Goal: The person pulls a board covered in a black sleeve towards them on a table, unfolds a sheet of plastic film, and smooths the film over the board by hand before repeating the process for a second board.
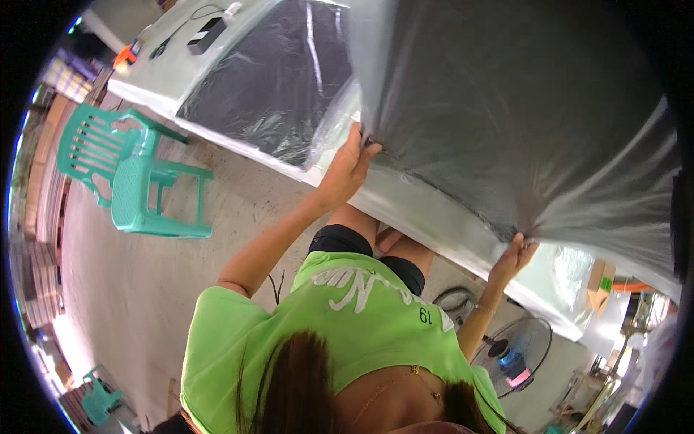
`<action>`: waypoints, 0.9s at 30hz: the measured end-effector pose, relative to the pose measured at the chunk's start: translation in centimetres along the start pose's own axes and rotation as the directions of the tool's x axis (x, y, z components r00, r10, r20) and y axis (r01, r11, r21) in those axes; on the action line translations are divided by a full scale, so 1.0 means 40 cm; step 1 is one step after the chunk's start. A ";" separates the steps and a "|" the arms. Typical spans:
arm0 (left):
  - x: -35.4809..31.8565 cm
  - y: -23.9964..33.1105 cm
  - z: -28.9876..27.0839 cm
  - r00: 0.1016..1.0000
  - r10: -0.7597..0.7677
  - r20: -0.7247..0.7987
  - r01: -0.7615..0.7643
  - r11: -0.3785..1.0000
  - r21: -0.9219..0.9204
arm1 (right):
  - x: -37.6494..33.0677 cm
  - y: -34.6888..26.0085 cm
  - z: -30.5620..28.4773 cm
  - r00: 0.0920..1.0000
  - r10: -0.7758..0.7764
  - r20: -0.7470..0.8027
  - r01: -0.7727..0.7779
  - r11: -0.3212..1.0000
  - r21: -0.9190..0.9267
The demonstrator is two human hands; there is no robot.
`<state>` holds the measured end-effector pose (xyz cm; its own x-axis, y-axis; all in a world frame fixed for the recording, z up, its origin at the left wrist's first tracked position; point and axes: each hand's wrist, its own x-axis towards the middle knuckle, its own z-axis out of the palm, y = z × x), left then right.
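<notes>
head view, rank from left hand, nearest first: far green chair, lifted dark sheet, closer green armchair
1. Lifted dark sheet: in the left hand
2. Closer green armchair: out to the left
3. Far green chair: lower left

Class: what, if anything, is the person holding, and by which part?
A large dark plastic sheet, pinched at two spots along its near edge by the left hand and right hand.

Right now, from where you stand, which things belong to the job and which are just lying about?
Part of the job, it seems:
plastic sheet, its edge pinched by left hand and right hand
table beneath

Apparently just about:
green chair
fan
black box
</notes>
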<state>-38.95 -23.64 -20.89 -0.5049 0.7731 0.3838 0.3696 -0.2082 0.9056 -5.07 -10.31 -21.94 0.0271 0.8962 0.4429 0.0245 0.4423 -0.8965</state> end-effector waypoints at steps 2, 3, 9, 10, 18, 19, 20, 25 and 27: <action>-0.013 0.007 -0.031 0.999 -0.018 -0.034 0.022 0.991 0.128 | -0.008 -0.024 0.010 0.998 0.041 0.046 -0.039 0.999 -0.035; -0.010 0.020 -0.059 0.997 -0.030 -0.070 0.039 0.991 0.127 | -0.011 -0.035 0.030 0.996 0.048 0.070 -0.044 0.997 -0.057; 0.039 0.077 -0.396 0.952 -0.034 -0.303 0.064 0.994 0.089 | -0.050 -0.157 0.232 0.916 0.080 0.393 -0.003 0.981 -0.194; 0.049 0.077 -0.464 0.944 -0.061 -0.325 0.097 0.991 0.096 | -0.064 -0.187 0.288 0.854 0.182 0.488 -0.140 0.983 -0.123; 0.225 -0.145 -0.917 0.986 -0.046 -0.161 0.118 0.873 0.474 | -0.193 -0.126 0.743 0.762 0.108 0.639 -0.238 0.964 0.121; 0.248 -0.185 -0.951 0.986 -0.091 -0.138 0.148 0.855 0.497 | -0.196 -0.122 0.778 0.712 0.131 0.690 -0.330 0.929 0.165; 0.269 -0.225 -0.975 0.984 -0.138 -0.112 0.176 0.838 0.517 | -0.201 -0.118 0.803 0.661 0.149 0.736 -0.420 0.885 0.198; 0.327 -0.379 -1.043 0.962 -0.270 -0.048 0.255 0.812 0.525 | -0.253 -0.063 0.852 0.622 0.284 0.730 -0.504 0.858 0.095; 0.318 -0.433 -1.074 0.953 -0.290 -0.091 0.289 0.772 0.566 | -0.259 -0.080 0.853 0.594 0.331 0.733 -0.513 0.858 0.028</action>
<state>-85.27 -35.94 -23.96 -0.6590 0.7425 0.1198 0.5812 0.4015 0.7078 -39.52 -19.80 -23.97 -0.7088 0.7043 -0.0407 -0.0210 -0.0788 -0.9967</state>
